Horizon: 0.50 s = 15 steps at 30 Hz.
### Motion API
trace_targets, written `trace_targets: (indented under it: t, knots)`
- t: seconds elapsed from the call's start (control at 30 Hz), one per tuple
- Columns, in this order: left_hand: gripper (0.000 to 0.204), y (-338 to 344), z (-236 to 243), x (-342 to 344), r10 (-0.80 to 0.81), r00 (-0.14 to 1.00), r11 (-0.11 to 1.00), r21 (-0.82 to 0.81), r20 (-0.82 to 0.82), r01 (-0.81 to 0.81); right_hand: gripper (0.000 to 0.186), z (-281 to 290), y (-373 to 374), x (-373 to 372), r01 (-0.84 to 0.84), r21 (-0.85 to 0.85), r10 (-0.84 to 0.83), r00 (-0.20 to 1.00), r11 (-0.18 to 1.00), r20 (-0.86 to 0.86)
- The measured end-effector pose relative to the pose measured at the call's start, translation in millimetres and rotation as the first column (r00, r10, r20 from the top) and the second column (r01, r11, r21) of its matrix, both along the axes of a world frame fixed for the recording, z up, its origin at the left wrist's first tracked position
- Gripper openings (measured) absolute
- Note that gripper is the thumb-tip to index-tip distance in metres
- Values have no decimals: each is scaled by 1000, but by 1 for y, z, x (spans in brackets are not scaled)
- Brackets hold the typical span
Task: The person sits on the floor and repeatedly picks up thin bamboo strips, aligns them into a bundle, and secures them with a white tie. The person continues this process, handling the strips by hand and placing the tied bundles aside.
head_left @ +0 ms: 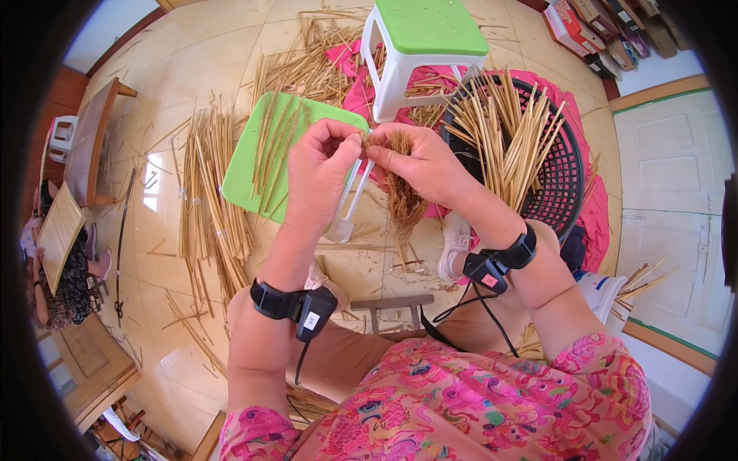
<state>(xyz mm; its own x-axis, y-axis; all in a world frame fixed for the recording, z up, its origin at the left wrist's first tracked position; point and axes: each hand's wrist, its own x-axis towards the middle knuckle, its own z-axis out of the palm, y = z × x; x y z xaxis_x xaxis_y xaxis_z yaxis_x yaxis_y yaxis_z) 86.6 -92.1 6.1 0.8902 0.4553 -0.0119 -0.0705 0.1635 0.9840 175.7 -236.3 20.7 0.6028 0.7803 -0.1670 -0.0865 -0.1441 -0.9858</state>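
Note:
My two hands meet in front of me, fingertips nearly touching. A brown, bristly bundle of dried grass heads hangs down from my right hand, which is closed around its upper part. Thumb and forefinger of my left hand pinch the bundle's upper end, where a little brown fibre shows between the fingertips; the exact grip is partly hidden. Just beyond and left of my left hand stands a green-topped stool, with several thin dry stalks lying across it.
Long straw stalks lie on the tiled floor at left. A black basket full of cut stalks stands at right on a pink cloth. Another green-topped stool is ahead. A white bucket sits by my right side. A seated person is far left.

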Motion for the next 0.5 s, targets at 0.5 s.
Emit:
trace_targets:
  t: [0.5]
  knots:
    - [16, 12, 7, 6, -11, 943, 424, 856, 332, -297, 13, 11, -5, 4, 13, 18, -12, 1000, 1000, -29]
